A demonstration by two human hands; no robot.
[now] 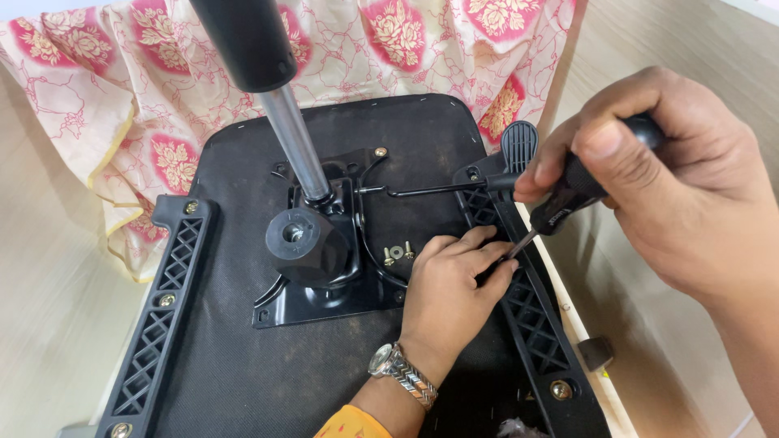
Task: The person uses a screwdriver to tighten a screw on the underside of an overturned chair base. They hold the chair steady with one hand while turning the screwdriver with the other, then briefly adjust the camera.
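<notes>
An upturned office chair seat (243,373) lies with its black fabric underside facing me. My right hand (673,178) grips the black handle of a screwdriver (568,203), its tip angled down at the right black plastic armrest bracket (531,316). My left hand (450,296), with a metal wristwatch, rests on the seat with fingertips pinched at the screwdriver tip on that bracket. The metal tilt mechanism (312,243) with its gas cylinder (296,138) stands at the seat's centre.
Loose screws and a washer (396,253) lie on the seat beside the mechanism. A second armrest bracket (158,308) is on the left. A flowered cloth (122,89) lies under the seat's far edge. A lever paddle (519,144) sticks out near my right hand.
</notes>
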